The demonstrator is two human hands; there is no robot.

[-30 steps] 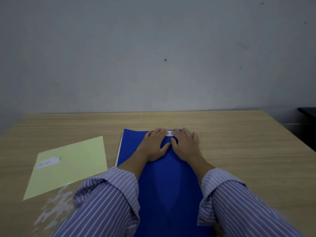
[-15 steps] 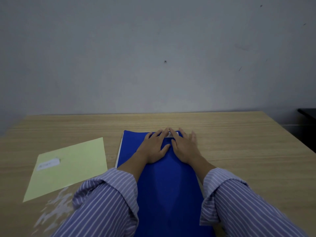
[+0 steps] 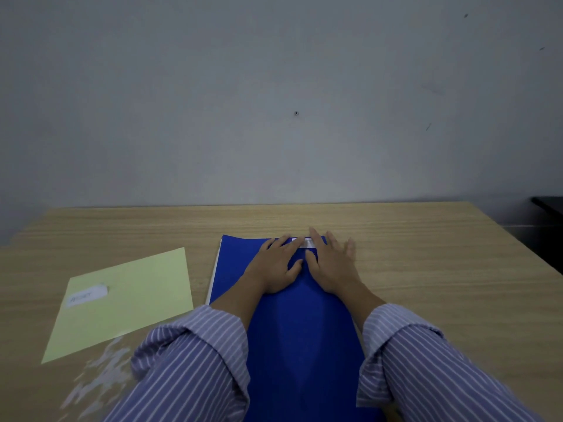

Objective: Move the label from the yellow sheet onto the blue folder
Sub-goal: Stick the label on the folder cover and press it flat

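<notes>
The blue folder (image 3: 301, 330) lies lengthwise in front of me on the wooden table. A small white label (image 3: 306, 242) sits near its far edge, partly covered by my fingertips. My left hand (image 3: 275, 266) and my right hand (image 3: 330, 266) both rest flat on the folder, fingers spread, fingertips pressing on the label from either side. The yellow sheet (image 3: 134, 300) lies to the left of the folder, and another white label (image 3: 86, 296) with faint writing is on its left part.
The wooden table (image 3: 441, 269) reaches back to a grey wall. A pale scuffed patch (image 3: 97, 376) marks the table near the yellow sheet's front corner. A dark piece of furniture (image 3: 548, 205) stands beyond the table's right edge.
My right hand's fingers have spread and slid a little to the right over the label. The left hand has stayed flat in almost the same spot.
</notes>
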